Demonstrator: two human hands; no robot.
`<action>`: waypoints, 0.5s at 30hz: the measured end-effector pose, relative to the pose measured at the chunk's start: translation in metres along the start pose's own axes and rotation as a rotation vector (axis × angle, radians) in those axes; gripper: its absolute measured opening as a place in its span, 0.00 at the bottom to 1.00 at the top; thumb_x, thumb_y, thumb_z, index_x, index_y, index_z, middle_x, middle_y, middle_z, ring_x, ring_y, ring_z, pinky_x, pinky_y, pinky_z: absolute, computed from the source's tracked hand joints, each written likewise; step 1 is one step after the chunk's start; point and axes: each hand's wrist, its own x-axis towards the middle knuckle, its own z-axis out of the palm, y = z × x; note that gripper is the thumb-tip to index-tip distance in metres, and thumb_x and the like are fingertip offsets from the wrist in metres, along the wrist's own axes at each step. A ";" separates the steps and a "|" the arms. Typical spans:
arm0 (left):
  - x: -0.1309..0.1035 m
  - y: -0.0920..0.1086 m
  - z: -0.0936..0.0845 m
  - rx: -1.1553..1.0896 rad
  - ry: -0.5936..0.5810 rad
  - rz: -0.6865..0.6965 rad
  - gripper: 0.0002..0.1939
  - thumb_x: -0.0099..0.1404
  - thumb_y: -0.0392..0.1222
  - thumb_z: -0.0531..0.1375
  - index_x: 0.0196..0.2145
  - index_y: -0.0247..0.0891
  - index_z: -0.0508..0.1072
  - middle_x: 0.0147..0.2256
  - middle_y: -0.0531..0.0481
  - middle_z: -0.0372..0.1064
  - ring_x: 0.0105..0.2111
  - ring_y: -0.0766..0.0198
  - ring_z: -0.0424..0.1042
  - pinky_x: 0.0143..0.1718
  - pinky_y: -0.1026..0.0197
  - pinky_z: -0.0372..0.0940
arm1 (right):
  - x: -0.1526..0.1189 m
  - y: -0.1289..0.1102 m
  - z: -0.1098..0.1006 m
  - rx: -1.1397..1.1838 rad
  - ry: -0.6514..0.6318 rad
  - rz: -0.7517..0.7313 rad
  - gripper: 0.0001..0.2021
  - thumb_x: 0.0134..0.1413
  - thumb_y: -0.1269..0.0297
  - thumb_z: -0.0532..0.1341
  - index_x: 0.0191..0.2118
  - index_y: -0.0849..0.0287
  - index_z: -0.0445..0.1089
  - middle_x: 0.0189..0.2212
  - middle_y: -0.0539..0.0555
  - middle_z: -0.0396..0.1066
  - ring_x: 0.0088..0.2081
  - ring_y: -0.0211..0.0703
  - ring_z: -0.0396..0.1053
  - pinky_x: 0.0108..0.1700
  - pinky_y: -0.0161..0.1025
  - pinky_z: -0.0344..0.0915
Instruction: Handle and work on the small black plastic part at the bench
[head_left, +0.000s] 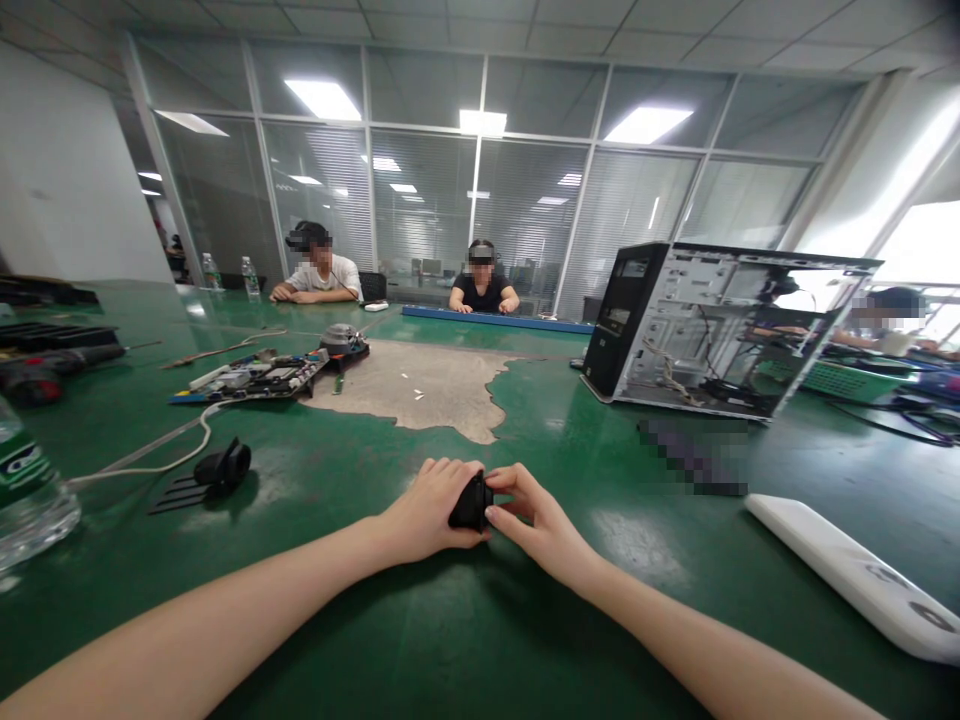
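Observation:
Near the middle of the green table (337,620), a small black part (469,506) is held between both hands. My left hand (435,508) wraps round its left side, fingers over the far edge and thumb along the near side. From the right, my right hand (529,515) pinches the part's right end between thumb and fingertips. The palm-side fingers of my left hand are partly hidden. Another black part with flat prongs (221,468) lies on the table to the left of my hands.
A circuit board (259,378) with a fan cooler (344,341) and white cable lies back left. An open computer case (637,325) stands back right, a white device (847,570) at right, a bottle (30,490) at left. People sit across the table.

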 end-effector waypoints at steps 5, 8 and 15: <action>0.000 0.000 0.001 -0.001 0.004 0.004 0.31 0.51 0.51 0.61 0.49 0.39 0.54 0.41 0.48 0.63 0.38 0.56 0.60 0.39 0.56 0.52 | 0.002 0.001 0.001 0.005 -0.001 0.080 0.11 0.51 0.66 0.57 0.41 0.57 0.57 0.38 0.53 0.63 0.40 0.42 0.66 0.38 0.39 0.67; -0.001 0.000 0.001 -0.003 0.001 0.008 0.31 0.51 0.51 0.61 0.49 0.39 0.54 0.41 0.47 0.63 0.39 0.55 0.60 0.40 0.56 0.53 | 0.001 0.003 0.000 -0.032 -0.026 0.102 0.13 0.51 0.66 0.57 0.44 0.58 0.57 0.39 0.54 0.64 0.40 0.41 0.66 0.39 0.41 0.67; -0.001 0.001 0.000 -0.005 0.010 -0.004 0.30 0.52 0.50 0.61 0.48 0.39 0.55 0.41 0.48 0.63 0.39 0.55 0.61 0.40 0.55 0.53 | -0.001 -0.001 0.000 -0.073 0.005 -0.006 0.09 0.52 0.66 0.56 0.40 0.57 0.60 0.39 0.53 0.62 0.43 0.41 0.65 0.42 0.39 0.66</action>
